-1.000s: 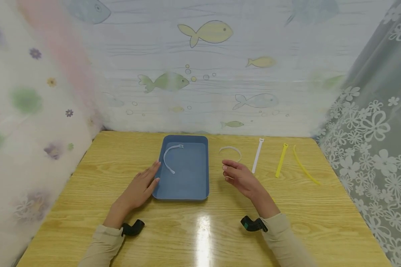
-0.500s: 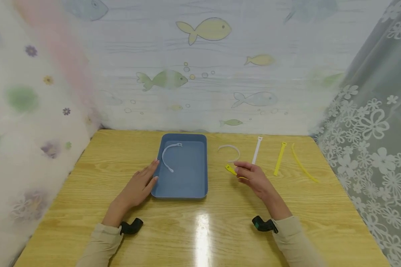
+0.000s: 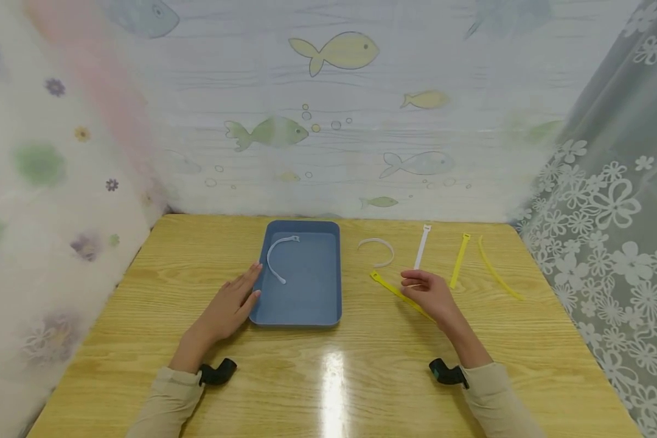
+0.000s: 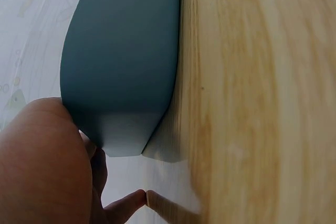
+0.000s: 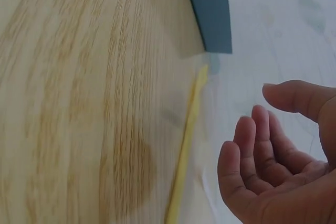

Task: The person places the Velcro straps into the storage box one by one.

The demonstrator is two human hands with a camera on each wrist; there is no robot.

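Two hands rest low over the tabletop (image 3: 142, 292) in the head view: the left hand (image 3: 227, 307) lies flat, fingers straight, its tips touching the near left edge of the blue tray (image 3: 328, 304), while the right hand (image 3: 429, 293) hovers with relaxed, half-curled fingers, holding nothing. Just to the left of that right grip a yellow cable tie (image 3: 396, 292) lies slanted on the wood, its far end passing under the palm. Beyond the right grip lie a curled white tie (image 3: 382, 244), a straight white tie (image 3: 421, 248) and two more yellow ties (image 3: 460, 260), and inside the tray, ahead of the left fingertips, a bent white tie (image 3: 276, 252). From the left wrist, the tray wall (image 4: 123, 61) fills the frame with the hand (image 4: 44, 166) pressed against its corner. From the right wrist, the open hand (image 5: 278, 166) shows a loose grip, fingers apart from the yellow tie (image 5: 186, 145), which runs along the wood beside it toward the tray's corner (image 5: 212, 9). As I judge it, the work stands at picking up this yellow tie; the next move calls for lowering thumb and forefinger to pinch the thin strip off the smooth wood, which may slide, while the left hand steadies the tray.
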